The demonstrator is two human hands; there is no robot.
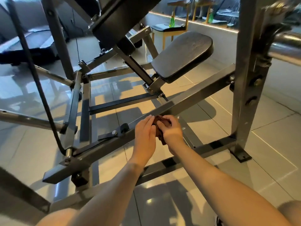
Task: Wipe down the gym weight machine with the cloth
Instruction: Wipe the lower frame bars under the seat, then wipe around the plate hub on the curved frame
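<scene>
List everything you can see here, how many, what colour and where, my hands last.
weight machine frame: one, grey steel, bars across the whole view
seat pad: one, black, right of centre, on the frame
cable: one, black, down the left side
cloth: one, dark brown, between both hands at the diagonal bar
chairs: two, wooden-legged, top centre, nearer one black-seated
spray bottles: two, green, one on the nearer chair, one by the farther
treadmill: one, black, upper left
floor tiles: many, glossy beige, underneath
left hand: one, fingers straight, touching the cloth
right hand: one, fingers curled round the cloth
</scene>
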